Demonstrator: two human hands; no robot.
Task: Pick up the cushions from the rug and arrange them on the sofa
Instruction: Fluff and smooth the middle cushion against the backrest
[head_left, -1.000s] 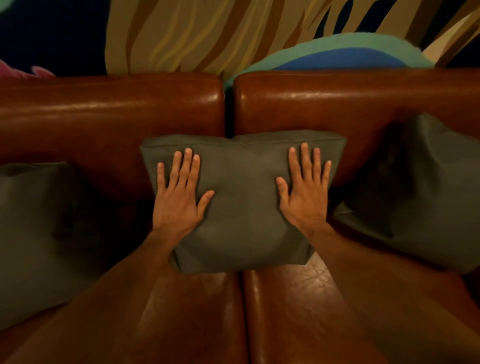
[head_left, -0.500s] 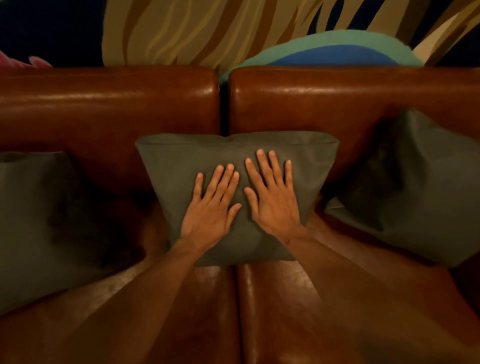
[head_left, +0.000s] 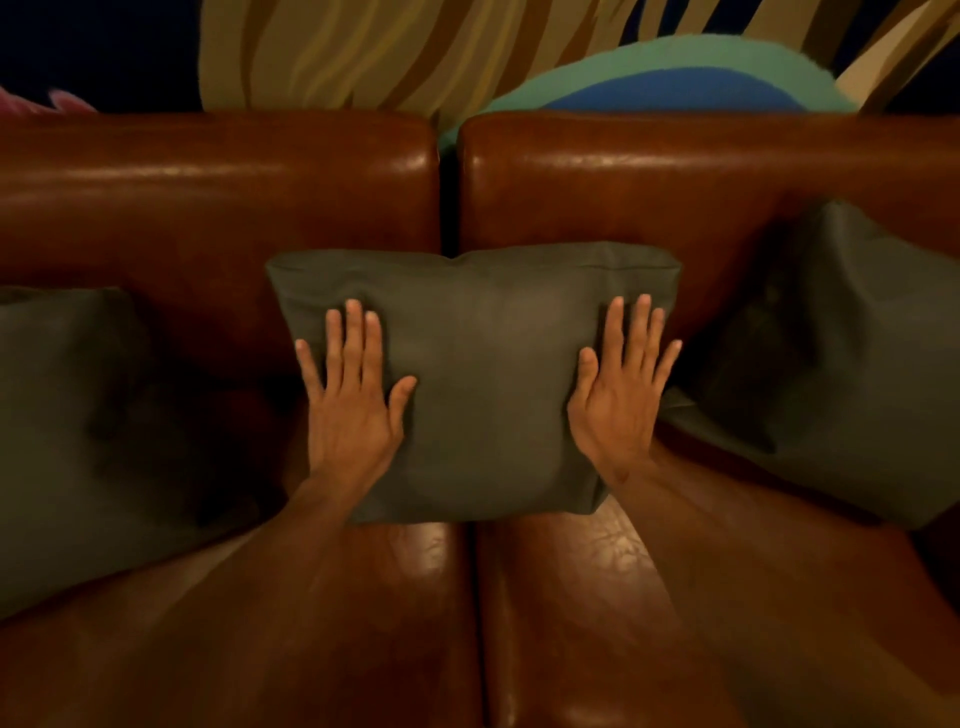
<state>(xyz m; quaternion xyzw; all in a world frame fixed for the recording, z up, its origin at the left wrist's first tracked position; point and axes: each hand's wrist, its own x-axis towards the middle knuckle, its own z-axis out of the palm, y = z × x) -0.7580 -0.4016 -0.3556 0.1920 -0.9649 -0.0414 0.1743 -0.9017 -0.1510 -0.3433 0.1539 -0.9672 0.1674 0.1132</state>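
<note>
Sofa (head_left: 311, 197) holds three grey cushions; left hand (head_left: 353, 415), right hand (head_left: 618, 410) flat, fingers spread, apparently pressing middle cushion (head_left: 483, 374).

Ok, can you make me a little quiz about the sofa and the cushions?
1. How many grey cushions are on the sofa?
2. True or false: both hands lie flat on the middle cushion.
3. Which cushion leans on the backrest at the right: A, the right cushion, or B, the left cushion?

Key: 1. Three. 2. True: left hand, right hand. 3. A.
</note>
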